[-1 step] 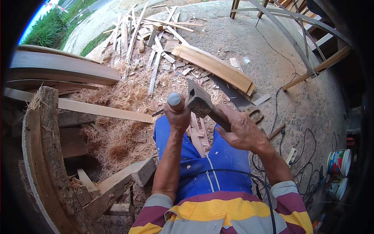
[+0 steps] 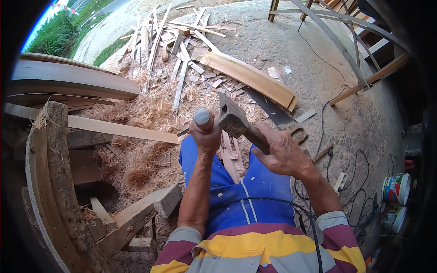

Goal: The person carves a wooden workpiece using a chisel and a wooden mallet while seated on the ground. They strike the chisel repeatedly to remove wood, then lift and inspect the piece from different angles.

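Observation:
My left hand [image 2: 207, 136] is closed around the handle of what looks like a chisel [image 2: 201, 117], its round pale end facing up. A short dark piece, perhaps its blade, pokes out left of the fist; the rest is hidden. My right hand [image 2: 277, 150] is closed on the wooden handle of a hatchet [image 2: 234, 123]. The hatchet's dark metal head is just right of the chisel's handle end. Below both hands, between my blue-trousered legs, lies a narrow piece of wood [image 2: 233, 159], partly hidden by them.
Wood shavings [image 2: 132, 154] cover the ground at left, with a pile of offcuts [image 2: 168, 41] beyond. A wide board [image 2: 250, 79] lies ahead. Rough timbers [image 2: 59, 150] stand at left. Black cables [image 2: 359, 182], a power strip [image 2: 340, 182] and paint buckets [image 2: 396, 189] are at right.
My left hand and the chisel have shifted very slightly left and down. The right hand and hatchet look the same.

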Available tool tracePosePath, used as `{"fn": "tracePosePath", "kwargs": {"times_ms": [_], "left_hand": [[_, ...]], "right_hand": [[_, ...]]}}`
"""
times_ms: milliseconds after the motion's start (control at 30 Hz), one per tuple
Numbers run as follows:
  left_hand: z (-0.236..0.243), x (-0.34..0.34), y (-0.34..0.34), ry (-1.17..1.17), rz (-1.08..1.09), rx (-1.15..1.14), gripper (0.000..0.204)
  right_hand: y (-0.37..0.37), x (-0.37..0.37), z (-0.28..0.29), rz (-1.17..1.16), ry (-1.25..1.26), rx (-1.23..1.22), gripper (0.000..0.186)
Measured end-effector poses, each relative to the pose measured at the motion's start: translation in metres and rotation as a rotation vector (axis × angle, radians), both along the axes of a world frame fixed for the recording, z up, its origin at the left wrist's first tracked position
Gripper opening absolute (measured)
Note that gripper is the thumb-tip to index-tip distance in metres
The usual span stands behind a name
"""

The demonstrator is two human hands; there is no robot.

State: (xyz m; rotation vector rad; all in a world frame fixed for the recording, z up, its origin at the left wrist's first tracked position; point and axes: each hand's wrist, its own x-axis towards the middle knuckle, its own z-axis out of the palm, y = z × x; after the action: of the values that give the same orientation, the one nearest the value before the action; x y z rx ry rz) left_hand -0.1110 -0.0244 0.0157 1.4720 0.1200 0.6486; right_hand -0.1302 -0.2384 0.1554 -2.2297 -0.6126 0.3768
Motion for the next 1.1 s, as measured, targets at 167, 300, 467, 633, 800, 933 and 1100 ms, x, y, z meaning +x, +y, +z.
{"fn": "tracePosePath", "kwargs": {"times_ms": [167, 300, 467, 633, 800, 933, 1100], "left_hand": [[0.004, 0.002, -0.002, -0.002, 0.015, -0.027, 0.014], [0.004, 0.003, -0.002, 0.005, 0.004, -0.047, 0.014], [0.011, -0.007, -0.002, -0.036, 0.053, 0.017, 0.015], [0.015, -0.006, -0.006, -0.079, 0.056, 0.096, 0.016], [0.005, -0.004, -0.008, -0.018, 0.041, 0.0, 0.017], [-0.003, -0.001, -0.005, 0.008, 0.041, -0.071, 0.017], [-0.019, 0.002, 0.002, -0.007, 0.018, -0.187, 0.016]], "right_hand": [[0.0, -0.001, -0.006, -0.003, 0.017, 0.025, 0.04], [0.002, -0.003, -0.006, 0.002, -0.021, 0.027, 0.038], [0.002, -0.005, -0.01, -0.012, 0.021, 0.064, 0.037], [0.003, -0.003, -0.009, -0.017, 0.087, 0.021, 0.037], [0.003, -0.005, -0.008, -0.031, 0.109, 0.006, 0.038], [0.002, -0.004, -0.009, -0.04, 0.132, 0.01, 0.039], [0.006, 0.0, -0.013, 0.025, 0.043, 0.008, 0.04]]}}
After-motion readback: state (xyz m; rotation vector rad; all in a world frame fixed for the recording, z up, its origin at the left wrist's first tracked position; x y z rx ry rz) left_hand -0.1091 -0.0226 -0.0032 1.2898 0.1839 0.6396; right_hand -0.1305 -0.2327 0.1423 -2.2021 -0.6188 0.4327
